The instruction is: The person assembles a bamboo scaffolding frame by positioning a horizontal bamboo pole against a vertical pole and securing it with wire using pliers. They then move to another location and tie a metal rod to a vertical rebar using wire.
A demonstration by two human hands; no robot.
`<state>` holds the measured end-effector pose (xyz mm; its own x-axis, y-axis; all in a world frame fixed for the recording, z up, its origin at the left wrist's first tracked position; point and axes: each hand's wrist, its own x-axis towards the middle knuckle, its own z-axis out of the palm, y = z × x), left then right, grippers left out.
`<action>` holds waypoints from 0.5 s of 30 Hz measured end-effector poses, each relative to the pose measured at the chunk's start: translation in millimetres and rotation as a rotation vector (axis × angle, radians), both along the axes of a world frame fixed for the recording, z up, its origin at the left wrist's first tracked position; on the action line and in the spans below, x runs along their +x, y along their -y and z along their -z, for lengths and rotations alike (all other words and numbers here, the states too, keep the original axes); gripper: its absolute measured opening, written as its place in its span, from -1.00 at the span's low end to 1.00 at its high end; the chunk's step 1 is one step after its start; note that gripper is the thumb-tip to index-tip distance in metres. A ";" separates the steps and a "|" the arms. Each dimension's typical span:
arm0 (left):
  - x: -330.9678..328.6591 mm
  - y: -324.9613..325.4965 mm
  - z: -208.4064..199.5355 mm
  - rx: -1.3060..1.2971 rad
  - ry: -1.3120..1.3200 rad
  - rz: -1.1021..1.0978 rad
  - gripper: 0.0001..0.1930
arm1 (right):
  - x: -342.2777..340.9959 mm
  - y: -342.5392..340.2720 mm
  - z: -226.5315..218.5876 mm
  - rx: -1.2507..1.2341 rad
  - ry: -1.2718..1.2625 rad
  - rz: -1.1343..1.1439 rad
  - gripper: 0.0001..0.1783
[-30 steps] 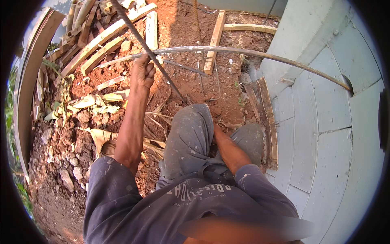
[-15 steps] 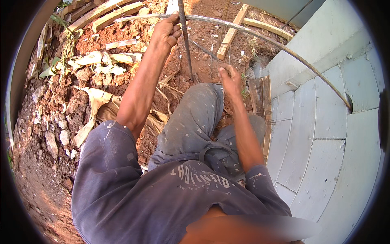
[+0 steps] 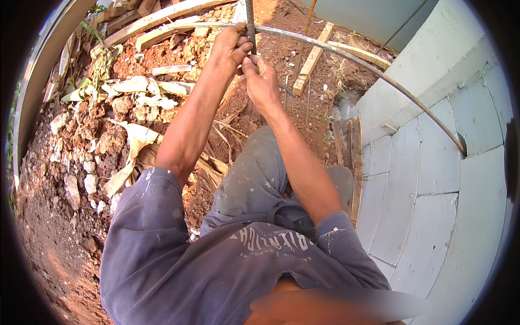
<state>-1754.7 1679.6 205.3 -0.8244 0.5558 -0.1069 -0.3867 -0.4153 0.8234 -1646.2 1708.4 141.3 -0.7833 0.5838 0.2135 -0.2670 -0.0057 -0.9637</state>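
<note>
A dark ribbed steel bar (image 3: 250,16) stands upright ahead of me. A long curved grey rod (image 3: 346,53) crosses it and bends down to the right. My left hand (image 3: 230,47) is closed at this crossing, its fingertips on the curved rod beside the upright bar. Just below and to the right, my right hand (image 3: 262,84) is raised against the left one. Its thumb and forefinger are pinched together close to the bar. Whatever lies between those fingertips is too small or hidden to make out.
At right rises a grey block wall (image 3: 439,162), where the curved rod's lower end meets it. Wooden pieces (image 3: 314,59) lie on the reddish soil ahead. Rubble (image 3: 81,162) and dry leaves (image 3: 135,143) cover the left side. A thin upright rod (image 3: 310,19) stands farther back.
My right hand has moved left and up, from beyond the upright bar to beside my left hand. The left hand stays at the crossing. The view has shifted slightly.
</note>
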 end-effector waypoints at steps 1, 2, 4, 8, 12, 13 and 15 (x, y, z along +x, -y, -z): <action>-2.1 0.9 -0.4 0.015 0.004 0.034 -0.87 | -4.7 -3.3 9.0 0.205 -0.046 0.102 -0.75; -4.3 -1.1 -1.8 0.044 0.026 0.020 -0.87 | -11.2 -5.2 16.6 0.232 -0.108 0.245 -0.77; -17.8 2.3 7.4 0.073 0.060 0.027 -0.88 | -0.4 -11.5 6.2 0.396 -0.110 0.291 -0.78; -8.1 3.7 11.8 0.073 -0.036 0.030 -0.72 | 15.2 -43.4 -9.0 0.537 -0.131 0.335 -0.76; -17.1 12.1 30.5 0.170 -0.091 0.113 -0.53 | 48.0 -72.2 -16.4 0.325 -0.206 0.241 -0.74; -17.2 14.0 30.2 0.179 -0.105 0.132 -0.55 | 59.3 -76.1 -20.0 0.294 -0.234 0.235 -0.73; -12.2 14.5 30.4 0.089 -0.159 0.081 -0.69 | 86.8 -84.0 -16.2 0.248 -0.127 0.136 -0.68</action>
